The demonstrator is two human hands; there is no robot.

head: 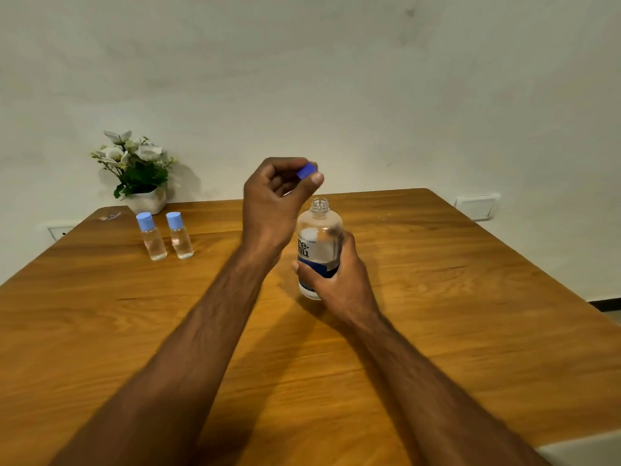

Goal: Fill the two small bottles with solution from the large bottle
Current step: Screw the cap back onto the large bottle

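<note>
Two small bottles (pixel 166 236) stand upright side by side on the far left part of a wooden table (pixel 437 297), close together, each clear-walled with a light blue flip cap in place; whether they touch cannot be told. Behind them, at the table's back left corner against the pale wall (pixel 336 79), sits a white pot of artificial flowers (pixel 136 169) with white blooms and green leaves. Near the middle of the table, well apart from the small pair, the large bottle (pixel 319 243) is upright, its threaded neck bare and open, its clear body carrying a white and dark blue label. The person's right hand (pixel 339 274) grips this bottle around the lower half, fingers wrapped over the label from the right side and thumb on the near face; whether the base rests on the wood or is lifted just clear of it cannot be told. The left hand (pixel 275 196) is raised above and just left of the open neck, fingers curled, pinching the blue cap (pixel 306 170) between thumb and fingertips, apart from the bottle. Both bare forearms reach in from the near edge. A white wall socket (pixel 477 206) shows beyond the table's right rear edge.
</note>
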